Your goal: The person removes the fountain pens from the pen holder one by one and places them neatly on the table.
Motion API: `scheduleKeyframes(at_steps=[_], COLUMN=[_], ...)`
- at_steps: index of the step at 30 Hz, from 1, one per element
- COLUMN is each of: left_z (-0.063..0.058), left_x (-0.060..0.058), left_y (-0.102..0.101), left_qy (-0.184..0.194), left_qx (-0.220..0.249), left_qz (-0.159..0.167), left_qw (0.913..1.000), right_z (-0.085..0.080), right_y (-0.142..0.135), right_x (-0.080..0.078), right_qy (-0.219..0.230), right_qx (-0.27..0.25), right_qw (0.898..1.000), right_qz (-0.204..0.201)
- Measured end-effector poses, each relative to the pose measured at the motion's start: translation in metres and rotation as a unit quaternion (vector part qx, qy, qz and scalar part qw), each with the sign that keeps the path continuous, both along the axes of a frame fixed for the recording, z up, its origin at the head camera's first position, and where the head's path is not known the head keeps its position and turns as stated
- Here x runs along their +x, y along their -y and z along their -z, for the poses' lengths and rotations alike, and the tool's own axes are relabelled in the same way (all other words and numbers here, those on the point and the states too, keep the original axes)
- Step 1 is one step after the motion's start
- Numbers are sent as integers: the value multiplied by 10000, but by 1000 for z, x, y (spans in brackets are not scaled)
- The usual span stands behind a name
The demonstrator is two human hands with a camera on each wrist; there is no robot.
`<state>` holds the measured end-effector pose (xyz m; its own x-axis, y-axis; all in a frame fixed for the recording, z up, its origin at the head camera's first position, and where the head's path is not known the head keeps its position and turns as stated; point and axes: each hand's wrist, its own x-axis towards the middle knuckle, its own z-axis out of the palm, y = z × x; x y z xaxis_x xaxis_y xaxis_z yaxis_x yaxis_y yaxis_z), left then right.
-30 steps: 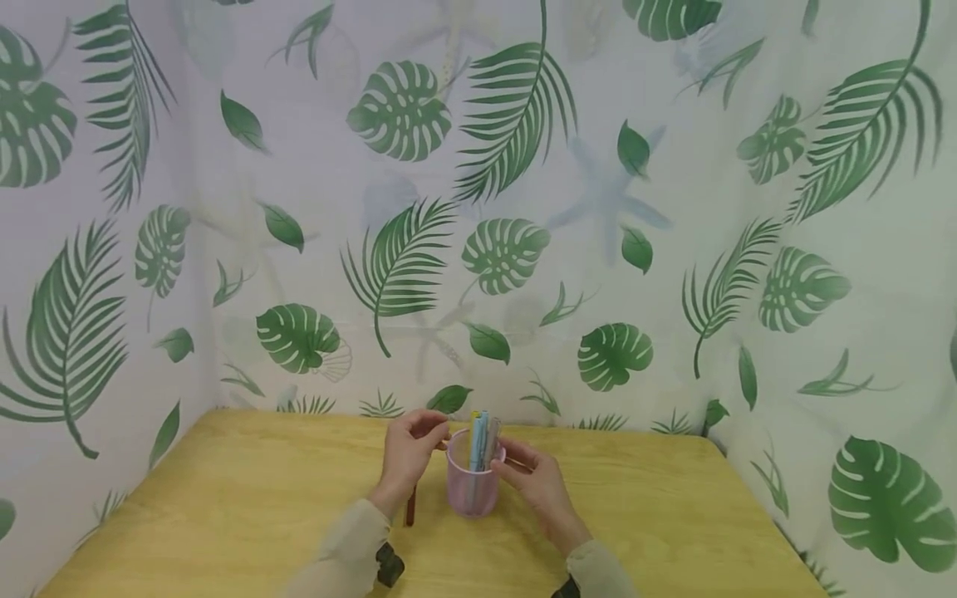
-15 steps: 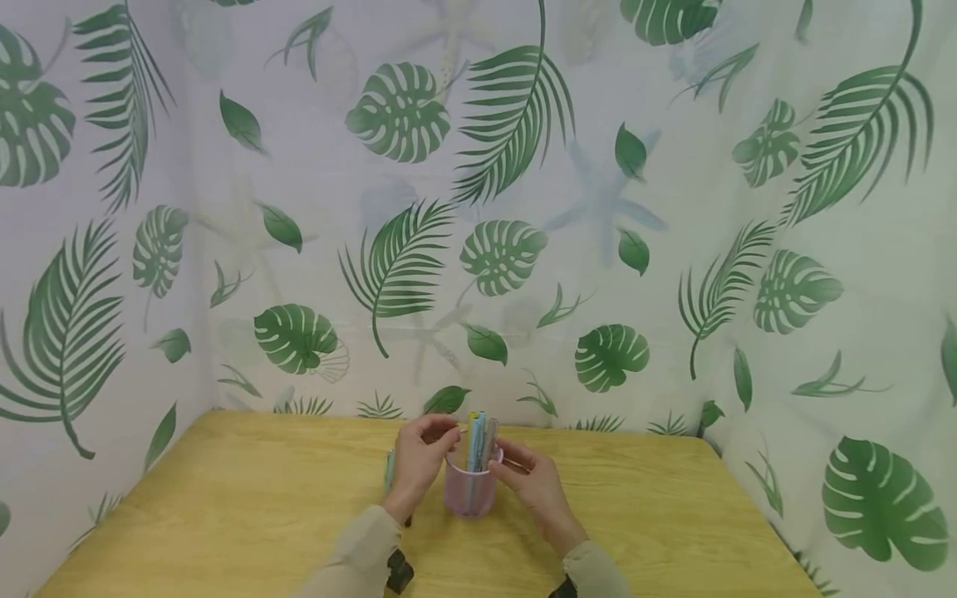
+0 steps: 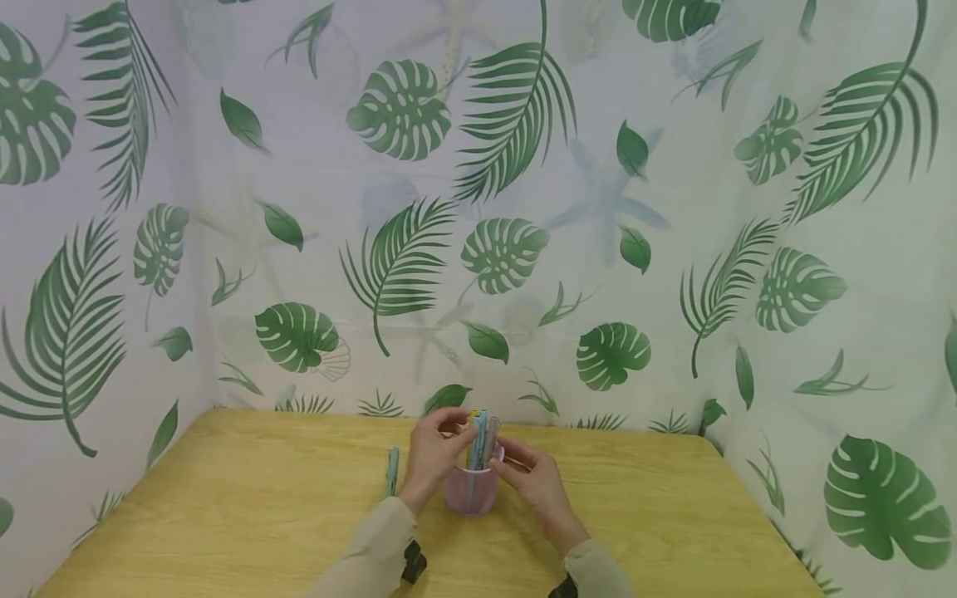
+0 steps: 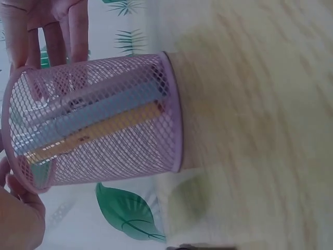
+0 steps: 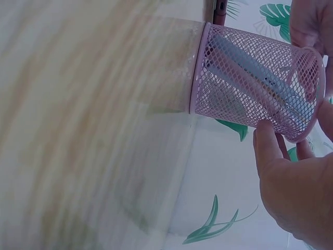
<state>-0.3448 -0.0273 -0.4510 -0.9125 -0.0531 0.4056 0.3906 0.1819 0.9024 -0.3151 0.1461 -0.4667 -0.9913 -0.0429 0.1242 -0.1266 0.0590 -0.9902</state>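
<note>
A pink mesh pen holder [image 3: 471, 497] stands upright on the table. Inside lean a light blue pen [image 4: 104, 109], an orange-yellow pen [image 4: 104, 129] and a greyish clear-looking pen [image 3: 491, 438]. My right hand [image 3: 542, 494] holds the holder's right side near the rim, its thumb [image 5: 266, 140] against the mesh. My left hand [image 3: 434, 457] is at the rim from the left, thumb and fingertips beside the pen tops; whether they pinch a pen is hidden. A pale green pen [image 3: 392, 471] lies on the table left of this hand.
The wooden table [image 3: 262, 498] reaches back to a leaf-printed curtain [image 3: 523, 166], which also rises at both sides. A dark reddish pen end [image 5: 220, 11] shows beyond the holder's base in the right wrist view.
My left hand has moved right, from the holder's left rim to the pen tops, uncovering the green pen and covering the dark reddish one. The right hand and holder have barely moved.
</note>
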Motion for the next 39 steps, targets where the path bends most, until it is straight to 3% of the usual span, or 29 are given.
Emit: scheduleKeyframes(at_steps=[5, 16, 25, 39], left_z=[-2, -1, -5, -1], left_x=[1, -2, 0, 0], left_y=[-4, -17, -21, -10], left_qy=[3, -34, -45, -17], left_qx=[-317, -206, -400, -530], left_qz=[-123, -470, -672, -110], left_qw=[9994, 9987, 9969, 9985], right_z=[0, 0, 0, 1], right_y=[0, -1, -1, -1], right_x=[-1, 1, 1, -1], right_qy=[-39, -72, -39, -36], right_qx=[-19, -98, -30, 72], right_qw=[10000, 9999, 10000, 10000], right_qz=[-34, -63, -67, 16])
